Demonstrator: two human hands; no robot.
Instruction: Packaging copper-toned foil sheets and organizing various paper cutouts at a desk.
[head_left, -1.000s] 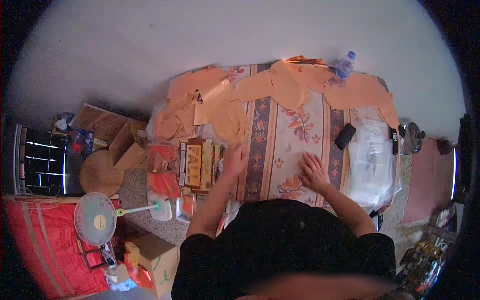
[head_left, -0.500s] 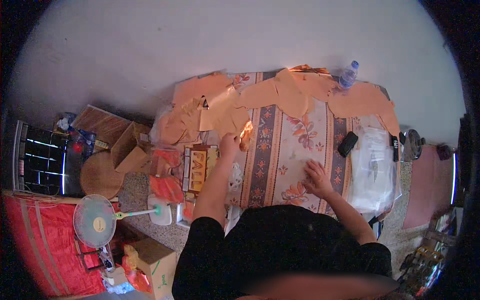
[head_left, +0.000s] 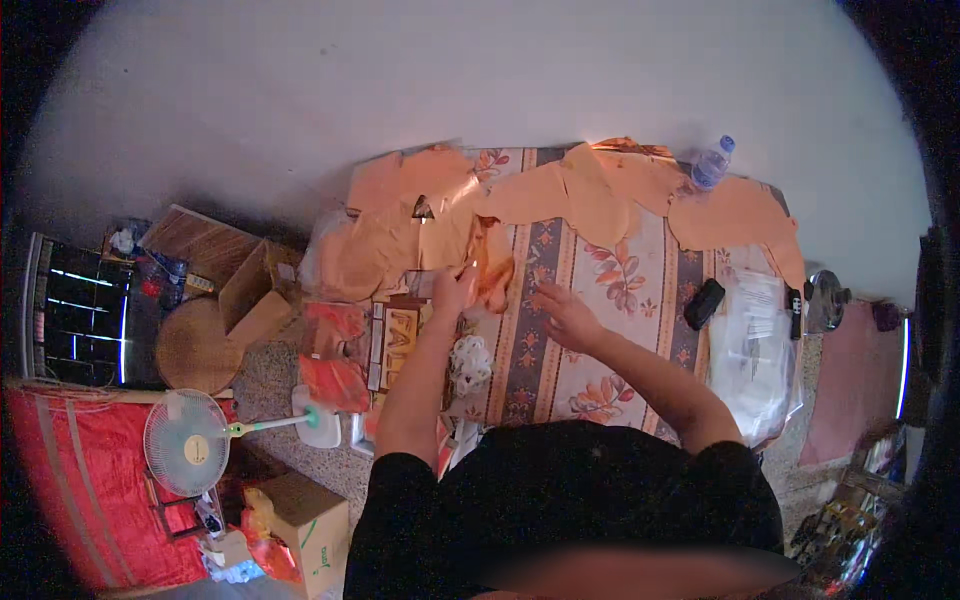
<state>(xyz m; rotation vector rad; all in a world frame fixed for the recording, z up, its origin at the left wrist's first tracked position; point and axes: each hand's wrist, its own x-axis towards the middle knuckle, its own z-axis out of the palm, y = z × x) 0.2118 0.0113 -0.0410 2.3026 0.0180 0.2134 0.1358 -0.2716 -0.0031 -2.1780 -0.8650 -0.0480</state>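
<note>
My left hand (head_left: 452, 290) is closed at the near edge of a shiny copper-coloured foil piece (head_left: 493, 262), which looks crumpled and folded. The fingertips seem to pinch it, though they are partly hidden. My right hand (head_left: 570, 320) is just right of that foil, above the patterned tablecloth (head_left: 620, 345), fingers apart and nothing in them. Large flat peach foil shapes (head_left: 525, 198) lie overlapped along the table's far side. Close to my left forearm are a boxed pack with gold letters (head_left: 402, 340) and a coiled white strip (head_left: 470, 362).
A water bottle (head_left: 712, 163) stands at the far right. Clear plastic packs (head_left: 750, 340) and a black case (head_left: 705, 303) lie on the right side. Red-orange packets (head_left: 335, 380) sit at the left edge. Beyond them are a fan (head_left: 188, 443) and cardboard boxes (head_left: 258, 290).
My right hand has moved left across the tablecloth, toward the copper foil. The foil piece by my left hand now shows more spread out. The view has shifted slightly.
</note>
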